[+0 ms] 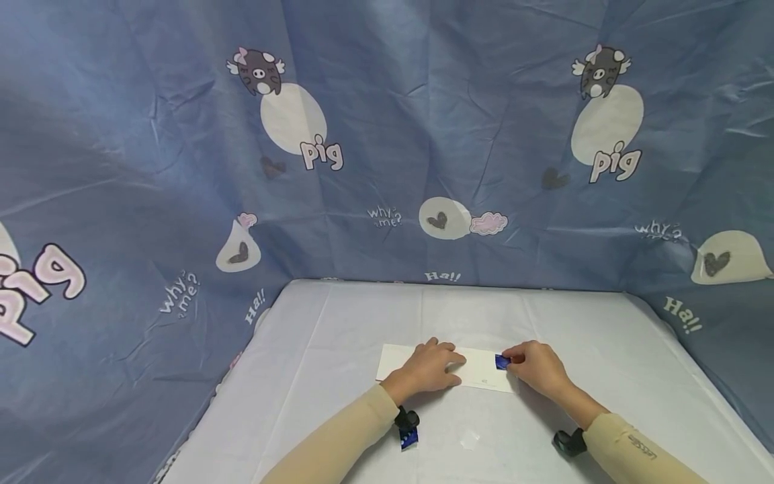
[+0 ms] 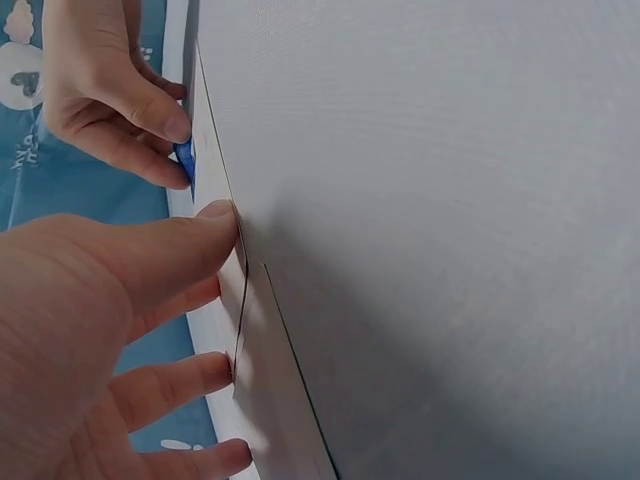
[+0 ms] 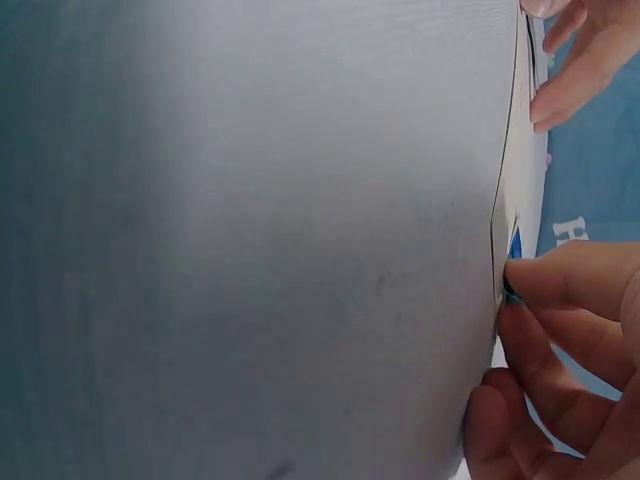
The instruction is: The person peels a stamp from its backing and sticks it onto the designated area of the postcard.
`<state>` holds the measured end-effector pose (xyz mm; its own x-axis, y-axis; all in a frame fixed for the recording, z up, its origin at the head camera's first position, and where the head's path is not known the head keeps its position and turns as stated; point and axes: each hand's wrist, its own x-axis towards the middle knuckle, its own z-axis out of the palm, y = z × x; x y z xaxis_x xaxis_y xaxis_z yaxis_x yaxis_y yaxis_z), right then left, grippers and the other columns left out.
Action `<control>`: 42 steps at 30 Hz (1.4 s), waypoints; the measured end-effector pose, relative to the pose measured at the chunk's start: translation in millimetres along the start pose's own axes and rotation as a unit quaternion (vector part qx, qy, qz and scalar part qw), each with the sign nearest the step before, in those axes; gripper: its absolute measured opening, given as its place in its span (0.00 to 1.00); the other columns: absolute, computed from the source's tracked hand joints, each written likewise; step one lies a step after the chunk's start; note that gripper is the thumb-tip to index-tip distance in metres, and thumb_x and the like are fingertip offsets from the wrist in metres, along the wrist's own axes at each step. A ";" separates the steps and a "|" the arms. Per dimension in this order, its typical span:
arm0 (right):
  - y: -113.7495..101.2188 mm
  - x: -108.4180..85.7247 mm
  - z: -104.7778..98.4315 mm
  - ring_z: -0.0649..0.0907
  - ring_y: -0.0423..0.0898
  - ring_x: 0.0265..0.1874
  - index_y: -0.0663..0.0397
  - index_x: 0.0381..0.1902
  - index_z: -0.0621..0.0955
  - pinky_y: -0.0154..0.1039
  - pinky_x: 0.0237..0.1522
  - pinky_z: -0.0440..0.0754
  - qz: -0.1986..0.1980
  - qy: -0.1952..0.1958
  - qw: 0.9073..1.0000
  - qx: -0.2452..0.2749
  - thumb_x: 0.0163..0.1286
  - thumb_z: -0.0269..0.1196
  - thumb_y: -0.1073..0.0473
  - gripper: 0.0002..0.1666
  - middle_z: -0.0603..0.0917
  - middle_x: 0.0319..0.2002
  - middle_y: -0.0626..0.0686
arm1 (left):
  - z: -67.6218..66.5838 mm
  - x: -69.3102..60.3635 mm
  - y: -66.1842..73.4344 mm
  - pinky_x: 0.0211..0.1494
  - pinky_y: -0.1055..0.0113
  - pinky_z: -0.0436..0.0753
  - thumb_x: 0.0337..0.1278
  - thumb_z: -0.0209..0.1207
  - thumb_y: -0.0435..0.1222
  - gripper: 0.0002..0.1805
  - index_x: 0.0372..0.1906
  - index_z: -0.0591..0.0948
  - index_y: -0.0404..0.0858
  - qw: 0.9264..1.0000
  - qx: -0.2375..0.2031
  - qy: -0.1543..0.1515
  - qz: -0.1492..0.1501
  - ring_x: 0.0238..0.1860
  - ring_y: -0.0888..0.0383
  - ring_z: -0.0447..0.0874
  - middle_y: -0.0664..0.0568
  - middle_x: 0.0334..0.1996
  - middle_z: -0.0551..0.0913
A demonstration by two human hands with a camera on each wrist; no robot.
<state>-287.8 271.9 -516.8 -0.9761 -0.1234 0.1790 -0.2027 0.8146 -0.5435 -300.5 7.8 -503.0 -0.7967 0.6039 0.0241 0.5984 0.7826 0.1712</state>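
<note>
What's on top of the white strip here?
On the strip: the left hand and, toward the right end, a blue piece pinched by the right hand. A small mark shows too. The surface beneath the hands and piece is covered.

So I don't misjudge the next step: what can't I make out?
Head view: small print on the white card, too small to read.
Head view: top of the lower blue piece, behind the black wrist camera.
Right wrist view: part of the held blue piece, behind the right hand.
</note>
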 end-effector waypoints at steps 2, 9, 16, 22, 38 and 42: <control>-1.1 -1.4 -0.6 0.78 0.43 0.29 0.53 0.42 0.91 0.40 0.28 0.75 0.000 -0.002 1.000 -0.012 0.55 0.73 0.64 0.14 0.86 0.32 0.47 | 0.8 -1.1 0.7 0.57 0.54 0.75 0.59 0.68 0.52 0.24 0.62 0.83 0.57 1.000 -0.002 -0.003 -0.003 0.59 0.54 0.74 0.55 0.66 0.76; -1.5 -5.9 -1.6 0.73 0.41 0.21 0.47 0.44 0.91 0.38 0.20 0.69 0.002 -0.012 0.999 -0.039 0.56 0.73 0.60 0.16 0.80 0.24 0.43 | 5.0 -3.4 0.6 0.55 0.54 0.75 0.59 0.68 0.52 0.25 0.62 0.82 0.58 1.000 0.000 -0.006 -0.006 0.59 0.54 0.73 0.56 0.66 0.76; 1.9 -7.3 -1.9 0.68 0.40 0.16 0.45 0.47 0.90 0.34 0.17 0.61 -0.015 -0.017 0.998 -0.061 0.58 0.72 0.59 0.17 0.72 0.15 0.42 | 7.3 -3.6 -0.3 0.54 0.54 0.76 0.59 0.68 0.53 0.25 0.62 0.82 0.58 1.000 0.002 -0.001 -0.007 0.58 0.54 0.74 0.57 0.66 0.76; 5.1 -6.4 -3.7 0.68 0.40 0.18 0.46 0.48 0.89 0.36 0.20 0.62 -0.026 -0.020 0.998 -0.062 0.56 0.74 0.59 0.19 0.72 0.18 0.42 | 7.2 -3.4 0.3 0.53 0.54 0.76 0.59 0.68 0.53 0.25 0.62 0.83 0.58 1.000 0.001 0.002 -0.007 0.58 0.54 0.73 0.57 0.66 0.76; -11.0 -20.5 -7.5 0.81 0.61 0.57 0.61 0.58 0.83 0.60 0.51 0.80 -0.116 -0.027 0.983 -0.138 0.62 0.72 0.57 0.27 0.82 0.57 0.59 | 4.0 -3.1 2.4 0.51 0.55 0.77 0.59 0.68 0.53 0.24 0.62 0.83 0.59 1.000 0.013 0.006 -0.007 0.58 0.54 0.74 0.56 0.66 0.76; -15.1 -25.7 -5.1 0.78 0.64 0.60 0.65 0.60 0.81 0.62 0.51 0.79 -0.153 -0.022 0.973 -0.170 0.62 0.72 0.55 0.31 0.80 0.60 0.62 | 1.5 -3.5 3.3 0.50 0.54 0.78 0.59 0.68 0.52 0.24 0.61 0.83 0.58 1.000 0.014 0.007 -0.005 0.58 0.53 0.75 0.55 0.66 0.77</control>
<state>-259.2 265.7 -509.1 -0.8784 -0.4067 0.2509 -0.4531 0.8757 -0.1669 -295.5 8.5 -504.0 -0.8033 0.5945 0.0366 0.5930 0.7924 0.1430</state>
